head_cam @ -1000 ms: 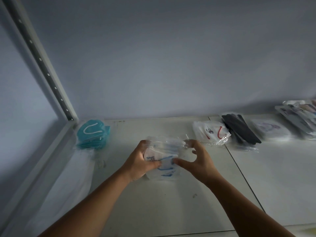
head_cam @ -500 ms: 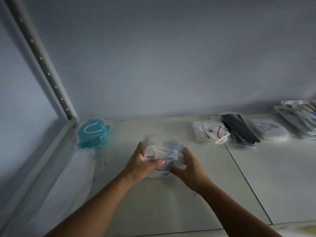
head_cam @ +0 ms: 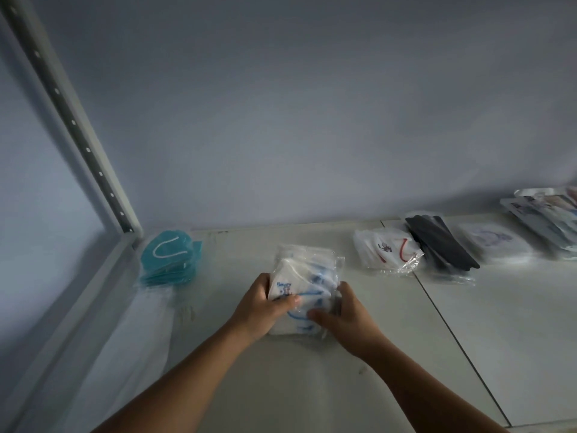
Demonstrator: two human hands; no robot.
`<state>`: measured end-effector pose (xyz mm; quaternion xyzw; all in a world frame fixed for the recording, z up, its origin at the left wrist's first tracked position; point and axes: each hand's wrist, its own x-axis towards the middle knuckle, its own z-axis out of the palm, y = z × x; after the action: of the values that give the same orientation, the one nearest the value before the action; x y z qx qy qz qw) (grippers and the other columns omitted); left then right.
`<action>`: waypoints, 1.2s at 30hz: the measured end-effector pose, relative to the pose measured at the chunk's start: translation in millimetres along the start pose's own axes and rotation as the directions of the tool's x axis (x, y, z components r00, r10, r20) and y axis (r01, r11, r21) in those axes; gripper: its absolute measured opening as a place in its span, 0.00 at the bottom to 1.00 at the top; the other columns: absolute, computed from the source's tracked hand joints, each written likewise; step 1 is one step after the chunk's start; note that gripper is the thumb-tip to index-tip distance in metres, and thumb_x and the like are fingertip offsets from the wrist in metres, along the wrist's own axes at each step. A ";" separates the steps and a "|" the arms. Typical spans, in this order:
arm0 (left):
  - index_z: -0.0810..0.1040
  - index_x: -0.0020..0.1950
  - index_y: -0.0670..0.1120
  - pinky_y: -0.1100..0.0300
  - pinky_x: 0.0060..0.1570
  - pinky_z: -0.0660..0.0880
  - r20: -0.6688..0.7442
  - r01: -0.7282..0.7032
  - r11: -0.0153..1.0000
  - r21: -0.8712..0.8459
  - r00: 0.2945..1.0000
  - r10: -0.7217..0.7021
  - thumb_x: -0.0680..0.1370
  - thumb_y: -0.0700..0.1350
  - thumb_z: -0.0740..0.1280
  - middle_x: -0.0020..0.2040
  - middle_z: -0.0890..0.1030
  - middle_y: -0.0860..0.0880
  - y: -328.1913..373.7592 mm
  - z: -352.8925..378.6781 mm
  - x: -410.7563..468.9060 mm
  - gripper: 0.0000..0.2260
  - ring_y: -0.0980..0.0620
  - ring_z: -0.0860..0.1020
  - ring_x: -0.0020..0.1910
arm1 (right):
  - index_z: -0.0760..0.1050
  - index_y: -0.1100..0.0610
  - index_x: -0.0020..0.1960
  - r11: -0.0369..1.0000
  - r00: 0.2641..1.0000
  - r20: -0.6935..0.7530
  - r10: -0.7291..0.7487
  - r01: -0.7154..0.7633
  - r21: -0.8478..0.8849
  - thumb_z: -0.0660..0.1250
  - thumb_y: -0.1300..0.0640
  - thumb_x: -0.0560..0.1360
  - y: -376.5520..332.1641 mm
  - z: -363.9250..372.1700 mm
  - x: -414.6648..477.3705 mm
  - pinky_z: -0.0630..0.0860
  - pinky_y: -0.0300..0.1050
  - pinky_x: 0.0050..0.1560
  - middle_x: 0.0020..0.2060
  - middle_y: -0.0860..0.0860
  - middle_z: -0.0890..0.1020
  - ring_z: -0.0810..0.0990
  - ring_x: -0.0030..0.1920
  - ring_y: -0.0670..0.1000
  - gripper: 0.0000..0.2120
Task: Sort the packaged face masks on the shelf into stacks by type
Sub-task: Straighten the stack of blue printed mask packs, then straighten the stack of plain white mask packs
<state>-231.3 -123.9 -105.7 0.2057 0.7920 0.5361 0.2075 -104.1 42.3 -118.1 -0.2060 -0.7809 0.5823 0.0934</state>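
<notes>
Several mask stacks [head_cam: 440,245] sit on a white shelf [head_cam: 499,339], grey wall [head_cam: 312,120] behind.

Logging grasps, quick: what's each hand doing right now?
Left hand: grips the white mask stack.
Right hand: grips the same stack.

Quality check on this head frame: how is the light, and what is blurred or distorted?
Head view: dim, bluish light, no glare; the shelf upright slants under wide-angle distortion; the packets at the right edge are smeared; the white mask stack gripped by the left hand and right hand is sharper, its blue print barely legible.
</notes>
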 end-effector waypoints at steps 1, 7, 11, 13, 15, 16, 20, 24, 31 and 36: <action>0.79 0.51 0.48 0.52 0.48 0.79 -0.011 0.024 1.000 -0.017 1.000 -0.025 0.59 0.63 0.74 0.45 0.84 0.49 1.5 2.2 4.5 0.27 0.54 0.82 0.43 | 0.70 0.55 0.62 1.000 1.000 -0.028 0.000 0.001 0.020 0.79 0.53 0.70 -0.3 -0.8 3.2 0.85 0.55 0.49 0.47 0.54 0.87 0.87 0.44 0.49 0.26; 0.85 0.43 0.41 0.57 0.38 0.75 -0.108 0.196 0.971 -0.136 0.972 -0.211 0.58 0.59 0.73 0.37 0.84 0.45 31.2 18.9 43.5 0.25 0.48 0.81 0.36 | 0.65 0.52 0.69 0.978 0.981 -0.152 0.122 -0.092 0.187 0.72 0.50 0.77 -6.1 -12.5 16.8 0.79 0.42 0.40 0.49 0.55 0.86 0.86 0.42 0.50 0.25; 0.82 0.37 0.43 0.60 0.30 0.69 -0.129 0.251 0.953 -0.169 0.953 -0.274 0.61 0.56 0.74 0.35 0.79 0.45 44.9 30.0 74.4 0.17 0.49 0.76 0.31 | 0.71 0.55 0.66 0.961 0.943 -0.247 0.225 -0.173 0.217 0.72 0.53 0.78 3.1 -30.6 15.3 0.76 0.44 0.39 0.47 0.52 0.85 0.84 0.43 0.51 0.20; 0.83 0.44 0.39 0.63 0.23 0.69 -0.123 0.287 0.945 -0.154 0.944 -0.306 0.68 0.52 0.78 0.35 0.79 0.44 44.1 38.7 93.9 0.16 0.48 0.76 0.30 | 0.73 0.57 0.62 0.958 0.927 -0.269 0.259 -0.211 0.196 0.71 0.56 0.78 7.5 -42.1 8.3 0.75 0.42 0.36 0.45 0.53 0.84 0.84 0.41 0.51 0.15; 0.83 0.50 0.37 0.64 0.18 0.69 -0.111 0.325 0.934 -0.146 0.933 -0.342 0.72 0.47 0.77 0.37 0.80 0.42 43.9 49.1 109.0 0.14 0.46 0.78 0.31 | 0.75 0.57 0.59 0.959 0.919 -0.285 0.271 -0.234 0.159 0.70 0.56 0.78 12.0 -52.2 1.8 0.76 0.41 0.35 0.44 0.53 0.84 0.85 0.40 0.51 0.11; 0.83 0.51 0.37 0.63 0.21 0.71 -0.095 0.332 0.934 -0.129 0.934 -0.345 0.72 0.47 0.78 0.38 0.81 0.42 44.4 54.7 114.1 0.15 0.45 0.79 0.32 | 0.76 0.56 0.58 0.959 0.915 -0.293 0.276 -0.243 0.146 0.70 0.56 0.78 14.1 -55.7 0.0 0.76 0.43 0.36 0.44 0.53 0.84 0.86 0.41 0.53 0.10; 0.83 0.52 0.37 0.56 0.38 0.75 -0.089 0.319 0.947 -0.025 0.943 -0.320 0.63 0.54 0.76 0.44 0.85 0.39 52.1 75.8 122.7 0.25 0.42 0.82 0.40 | 0.76 0.55 0.58 0.963 0.915 -0.301 0.269 -0.256 0.082 0.71 0.53 0.78 15.2 -62.6 0.9 0.76 0.42 0.37 0.45 0.52 0.85 0.87 0.45 0.54 0.11; 0.80 0.62 0.39 0.50 0.56 0.81 -0.125 0.349 0.922 0.170 0.935 -0.331 0.58 0.62 0.70 0.58 0.84 0.37 53.8 81.2 128.4 0.39 0.37 0.83 0.55 | 0.77 0.51 0.60 0.969 0.931 -0.282 0.233 -0.246 -0.009 0.71 0.45 0.74 8.7 -60.3 10.8 0.79 0.43 0.42 0.48 0.50 0.84 0.84 0.42 0.49 0.18; 0.83 0.54 0.41 0.55 0.44 0.79 -0.164 0.246 0.953 0.176 0.962 -0.218 0.62 0.66 0.71 0.51 0.85 0.37 66.9 56.4 102.3 0.33 0.40 0.84 0.52 | 0.79 0.53 0.57 0.993 0.940 -0.337 0.044 -0.079 -0.093 0.71 0.50 0.76 -22.1 -44.7 29.5 0.72 0.37 0.40 0.41 0.45 0.80 0.78 0.40 0.42 0.12; 0.80 0.55 0.47 0.57 0.50 0.72 -0.211 0.193 0.975 0.112 0.963 -0.166 0.77 0.51 0.74 0.45 0.78 0.50 73.2 24.1 60.8 0.11 0.48 0.80 0.51 | 0.76 0.50 0.43 0.996 0.978 -0.207 0.029 -0.046 -0.074 0.70 0.47 0.73 -38.4 -7.7 40.4 0.75 0.45 0.41 0.32 0.45 0.79 0.80 0.39 0.50 0.07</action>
<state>-260.9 -47.2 -52.1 0.0911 0.8579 0.4796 0.1604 -145.6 57.3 -83.2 -0.2834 -0.7853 0.5283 0.1546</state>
